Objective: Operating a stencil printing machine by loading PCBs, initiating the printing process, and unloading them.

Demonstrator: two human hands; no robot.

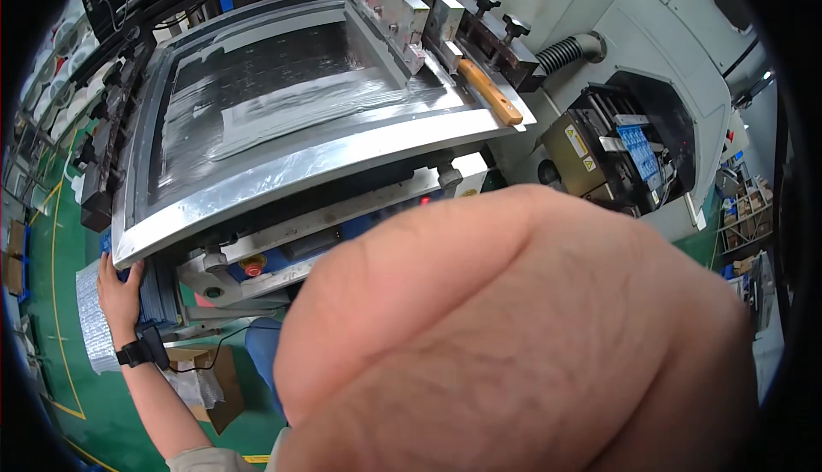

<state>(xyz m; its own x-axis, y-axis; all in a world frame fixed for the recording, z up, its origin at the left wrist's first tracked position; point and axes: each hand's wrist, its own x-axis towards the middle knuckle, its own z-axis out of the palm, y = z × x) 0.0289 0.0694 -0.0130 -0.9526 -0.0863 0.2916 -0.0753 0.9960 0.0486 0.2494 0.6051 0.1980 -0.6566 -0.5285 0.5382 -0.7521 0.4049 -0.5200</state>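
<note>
At the lower left my left hand (118, 295) rests against a stack of blue panels (157, 294), beside a sheet of silvery bubble wrap (94, 318). Its fingers reach upward and the thumb stands apart from them, just below the corner of a metal-framed printing screen (257, 174). A dark strap with a small box is round that wrist. Very near the camera, my right hand (514, 318) fills the lower middle and right as a large, blurred shape. None of its fingers can be made out, and it covers much of the machine's front.
A wooden-handled spatula (490, 92) lies on the screen frame's right corner. Clamps (394, 14) stand above it. Below the frame is a red button (253, 266). An open cardboard box (224, 391) stands on the green floor (53, 301). A machine opening with a blue board (638, 154) is at right.
</note>
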